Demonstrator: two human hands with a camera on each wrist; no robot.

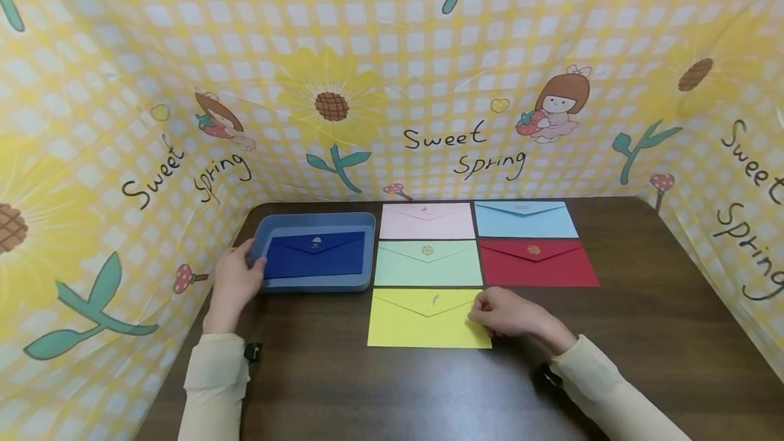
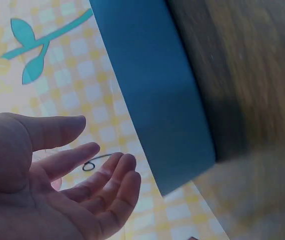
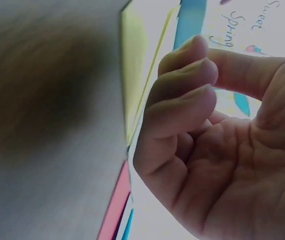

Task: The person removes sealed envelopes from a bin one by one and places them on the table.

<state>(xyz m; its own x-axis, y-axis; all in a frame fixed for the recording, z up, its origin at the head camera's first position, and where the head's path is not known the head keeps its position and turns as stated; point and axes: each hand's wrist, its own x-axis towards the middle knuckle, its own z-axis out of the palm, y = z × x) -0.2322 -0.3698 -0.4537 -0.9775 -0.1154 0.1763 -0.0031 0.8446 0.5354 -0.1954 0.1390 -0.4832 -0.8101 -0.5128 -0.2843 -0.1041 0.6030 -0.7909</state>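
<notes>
A navy blue envelope (image 1: 315,257) lies inside the blue-grey tray (image 1: 372,250) at the left of the table. My left hand (image 1: 237,278) is at the tray's left wall. In the left wrist view its thumb and fingers are relaxed and spread apart, with nothing between them, beside the tray wall (image 2: 152,100). Over the right edge of a yellow envelope (image 1: 422,325) is my right hand (image 1: 505,312). Its fingers curl towards the thumb (image 3: 245,72); whether they pinch the envelope's edge cannot be told. The envelope lies flat.
Behind the yellow envelope lie a mint green (image 1: 398,267), a pink (image 1: 401,223), a light blue (image 1: 527,226) and a red envelope (image 1: 545,271), closely side by side. Yellow checked cloth (image 1: 380,33) surrounds the dark wooden table (image 1: 343,386) at the back and sides.
</notes>
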